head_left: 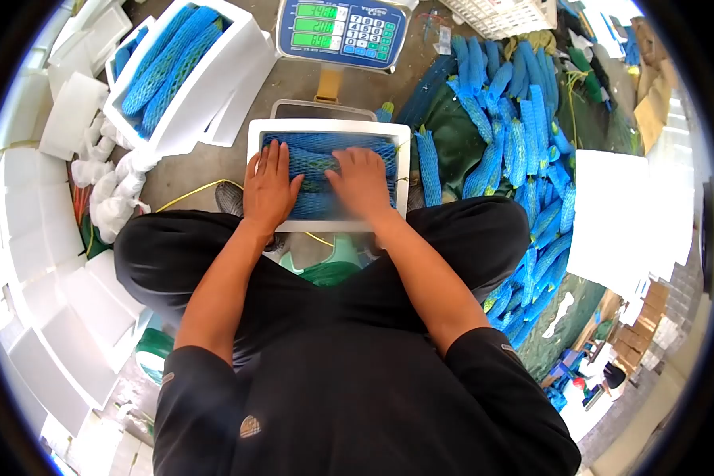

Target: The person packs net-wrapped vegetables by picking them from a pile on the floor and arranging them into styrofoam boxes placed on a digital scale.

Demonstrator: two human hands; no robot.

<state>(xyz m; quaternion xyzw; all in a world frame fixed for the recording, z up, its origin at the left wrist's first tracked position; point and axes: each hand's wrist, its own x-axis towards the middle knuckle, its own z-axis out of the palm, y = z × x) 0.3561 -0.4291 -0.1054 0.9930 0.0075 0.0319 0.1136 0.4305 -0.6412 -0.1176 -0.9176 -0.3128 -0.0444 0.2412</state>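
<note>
A white foam box (399, 214) sits in front of me, filled with long green vegetables in blue netting sleeves (313, 161). My left hand (270, 190) lies flat over the left side of the box, its stretched fingers on the netted vegetables. Over the right half, my right hand (363, 182) rests on the sleeves with fingers apart and a little bent, slightly blurred. Neither hand grips anything. Just beyond the box stand the scale's platform (324, 109) and its lit display panel (341, 32). The vegetables' exact kind cannot be made out.
Another foam box (228, 59) with netted vegetables stands at far left. A large heap of blue-sleeved vegetables (523, 135) spreads along my right. White foam lids (611, 214) are stacked at right, more foam pieces (44, 190) at left. A white crate (504, 16) is at the back.
</note>
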